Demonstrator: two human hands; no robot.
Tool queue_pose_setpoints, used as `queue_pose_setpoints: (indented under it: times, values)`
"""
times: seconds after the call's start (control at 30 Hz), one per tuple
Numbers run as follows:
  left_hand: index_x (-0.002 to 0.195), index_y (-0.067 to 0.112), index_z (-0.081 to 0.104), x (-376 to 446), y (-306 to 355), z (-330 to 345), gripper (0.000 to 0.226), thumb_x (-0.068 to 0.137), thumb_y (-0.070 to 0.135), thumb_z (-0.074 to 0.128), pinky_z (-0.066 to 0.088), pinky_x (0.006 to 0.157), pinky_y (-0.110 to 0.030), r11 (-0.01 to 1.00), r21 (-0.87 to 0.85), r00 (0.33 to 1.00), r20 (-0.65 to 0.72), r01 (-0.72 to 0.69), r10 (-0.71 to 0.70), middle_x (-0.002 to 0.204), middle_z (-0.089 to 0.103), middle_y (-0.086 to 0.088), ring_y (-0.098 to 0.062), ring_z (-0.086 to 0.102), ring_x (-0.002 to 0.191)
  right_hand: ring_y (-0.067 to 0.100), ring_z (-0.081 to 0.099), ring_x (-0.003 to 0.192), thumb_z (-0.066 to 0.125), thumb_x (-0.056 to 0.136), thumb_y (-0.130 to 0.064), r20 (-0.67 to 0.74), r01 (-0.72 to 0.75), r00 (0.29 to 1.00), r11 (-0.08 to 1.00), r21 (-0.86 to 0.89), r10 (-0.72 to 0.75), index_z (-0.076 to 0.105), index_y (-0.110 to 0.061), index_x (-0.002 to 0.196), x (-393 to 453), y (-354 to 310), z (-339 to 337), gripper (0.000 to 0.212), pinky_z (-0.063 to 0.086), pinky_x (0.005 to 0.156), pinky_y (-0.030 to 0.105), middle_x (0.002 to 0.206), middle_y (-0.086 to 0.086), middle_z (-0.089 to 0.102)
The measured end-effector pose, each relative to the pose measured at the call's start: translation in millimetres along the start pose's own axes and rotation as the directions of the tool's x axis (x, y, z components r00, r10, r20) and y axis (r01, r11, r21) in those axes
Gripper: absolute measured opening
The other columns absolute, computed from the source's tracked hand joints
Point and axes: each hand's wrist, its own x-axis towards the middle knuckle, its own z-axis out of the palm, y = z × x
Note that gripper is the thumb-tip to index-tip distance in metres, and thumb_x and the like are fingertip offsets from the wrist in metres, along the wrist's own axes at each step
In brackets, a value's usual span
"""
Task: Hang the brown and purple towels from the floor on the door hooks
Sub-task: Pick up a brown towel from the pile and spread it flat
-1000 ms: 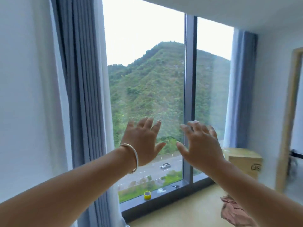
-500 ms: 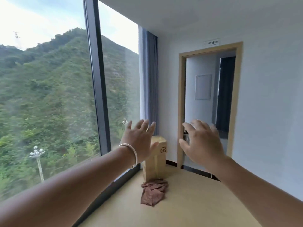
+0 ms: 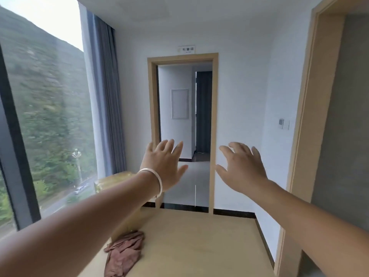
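A crumpled brown towel (image 3: pixel 123 254) lies on the tan floor (image 3: pixel 195 240) at the lower middle, beside a cardboard box. Both of my arms are stretched out in front of me at chest height, well above the towel. My left hand (image 3: pixel 163 166), with a silver bangle on its wrist, has its fingers spread and holds nothing. My right hand (image 3: pixel 241 168) is likewise spread and bare. No purple towel and no door hooks show in this view.
An upright cardboard box (image 3: pixel 119 196) stands behind my left forearm by the window (image 3: pixel 44 116). Grey curtains (image 3: pixel 107 100) hang in the corner. An open doorway (image 3: pixel 183 136) lies straight ahead, and a second wooden door frame (image 3: pixel 303 136) rises at the right.
The view has swung right, from the window to the doorway straight ahead. The brown towel and the box have shifted to the lower left. Both hands stay raised and spread.
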Motion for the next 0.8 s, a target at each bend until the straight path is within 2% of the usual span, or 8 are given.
queue_pose_setpoints:
  times: [0.37,0.8]
  values:
    - [0.152,0.024,0.006,140.9,-43.9,113.2,0.072,0.094,0.062,0.025,0.016,0.116,-0.054,0.989,-0.135,0.997,-0.045,-0.067,0.062,0.156,0.022,-0.004,-0.025,0.019,0.144,0.021,0.023,0.141,0.041,0.094,-0.051,0.009,-0.094,0.996,0.994,-0.056,0.094,0.033,-0.029,0.144,138.7,-8.8,80.9,0.056,0.014,0.117,0.049,0.151,0.002,0.032]
    - [0.152,0.024,0.005,243.4,-51.6,233.1,0.072,0.094,0.062,0.024,0.015,0.117,-0.054,0.977,-0.187,0.994,0.020,-0.099,0.104,0.158,0.018,-0.003,-0.026,0.016,0.146,0.021,0.023,0.141,0.041,0.094,-0.051,0.075,-0.113,0.990,0.992,-0.060,0.117,0.033,-0.029,0.144,233.1,15.6,189.5,0.056,0.014,0.117,0.048,0.152,0.002,0.031]
